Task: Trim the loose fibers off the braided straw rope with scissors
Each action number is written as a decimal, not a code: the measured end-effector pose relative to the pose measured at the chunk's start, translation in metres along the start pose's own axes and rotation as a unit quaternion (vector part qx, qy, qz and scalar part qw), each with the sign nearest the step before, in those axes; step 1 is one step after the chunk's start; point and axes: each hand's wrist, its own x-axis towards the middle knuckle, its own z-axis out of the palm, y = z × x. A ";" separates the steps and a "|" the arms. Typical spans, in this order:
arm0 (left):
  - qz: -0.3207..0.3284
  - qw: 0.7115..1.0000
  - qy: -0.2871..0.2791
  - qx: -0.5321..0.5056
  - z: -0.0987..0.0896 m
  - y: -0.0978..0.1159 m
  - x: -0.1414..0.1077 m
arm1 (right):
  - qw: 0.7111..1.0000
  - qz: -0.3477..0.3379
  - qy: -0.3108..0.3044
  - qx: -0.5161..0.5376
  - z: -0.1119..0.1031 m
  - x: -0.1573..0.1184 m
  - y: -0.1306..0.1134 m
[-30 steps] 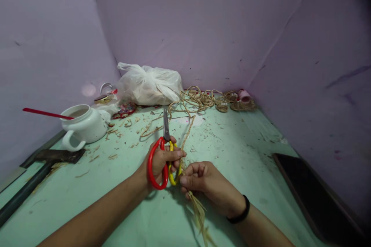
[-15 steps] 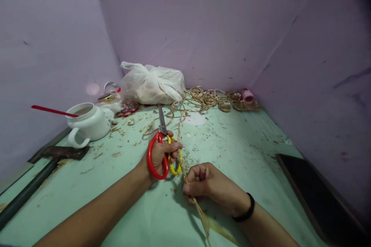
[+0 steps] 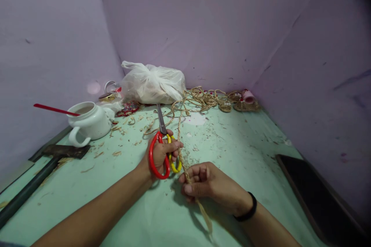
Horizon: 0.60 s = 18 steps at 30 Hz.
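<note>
Scissors with one red and one yellow handle [image 3: 152,158] rest in my left hand [image 3: 160,153], their closed blades pointing away. The same hand pinches a braided straw cord [image 3: 179,127] between thumb and fingers. Nearer to me, my right hand [image 3: 199,181], with a black band at the wrist, holds the lower part of the cord between thumb and fingers. Loose pale straw ends [image 3: 205,216] hang below it. Beyond my hands, the cord runs toward a tangled heap of cord [image 3: 203,98] by the back wall.
A tied white plastic bag [image 3: 156,85] sits at the back. On the left are a white mug [image 3: 94,125] with a red stick and a hammer [image 3: 65,151]. A dark tablet-like slab [image 3: 313,197] lies at right. Coiled straw pieces [image 3: 246,105] and straw scraps lie about.
The fingers of my right hand have shifted slightly to the left around the cord. The loose straw ends below have swung and now hang closer together.
</note>
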 end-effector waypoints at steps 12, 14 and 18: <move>0.218 0.868 0.014 0.446 -0.012 0.019 -0.005 | 0.959 -0.138 0.225 0.108 -0.004 -0.001 -0.013; 0.273 0.771 -0.037 0.575 -0.010 0.016 -0.013 | 0.943 -0.169 0.265 0.106 -0.006 -0.001 -0.015; 0.308 0.608 -0.111 0.723 -0.004 0.002 -0.021 | 0.925 -0.211 0.310 0.060 -0.009 -0.001 -0.018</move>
